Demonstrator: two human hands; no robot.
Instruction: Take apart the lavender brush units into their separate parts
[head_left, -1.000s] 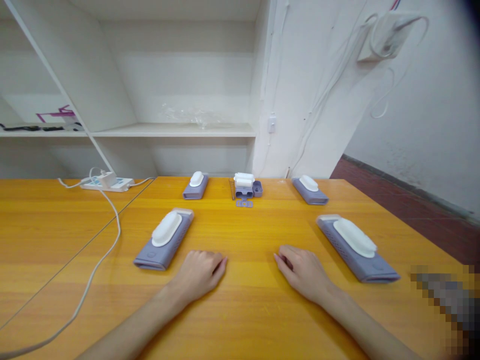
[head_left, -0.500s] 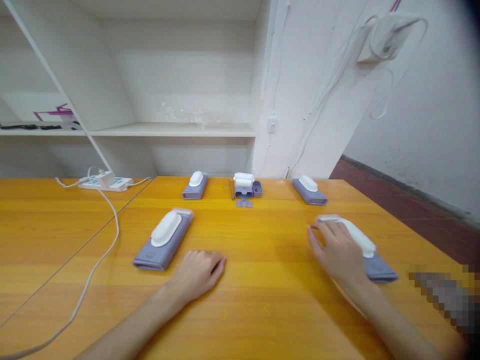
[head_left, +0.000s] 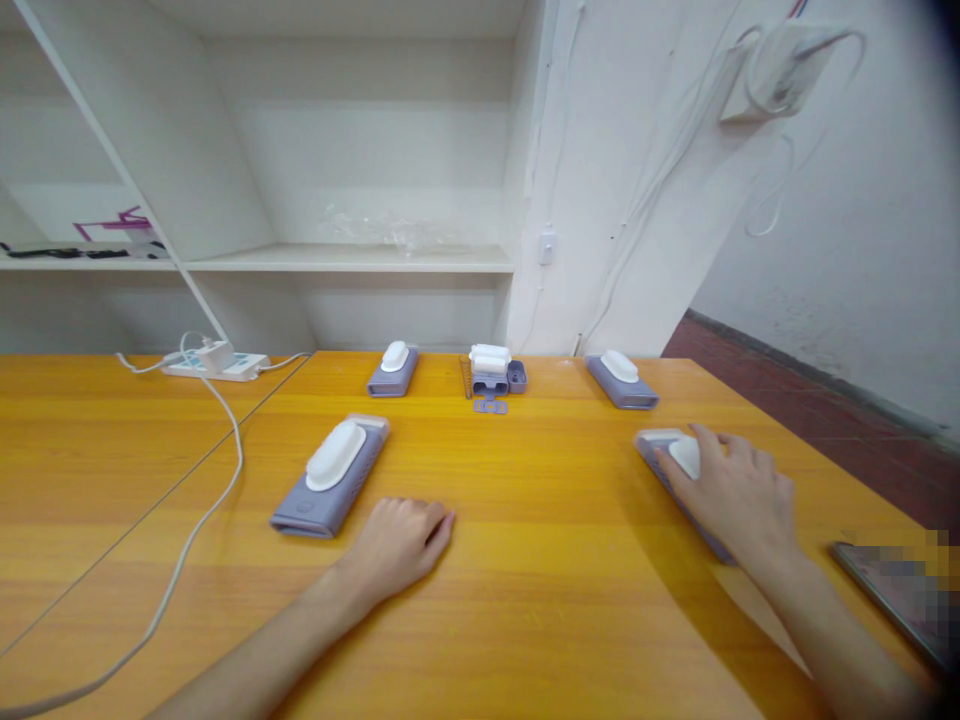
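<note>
Fingers of the right hand [head_left: 739, 500] wrap the near-right purple device [head_left: 679, 480] — holding it from above. Left hand [head_left: 397, 545] rests on the table [head_left: 525, 560], loosely curled, empty.

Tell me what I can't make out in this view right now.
Head view only:
- near right device: mostly covered by the right hand; grip unclear.
- left hand: fingers curled under, palm hidden.
- flat item at right edge: pixelated and cut off.
- small parts cluster: too small to identify.
</note>
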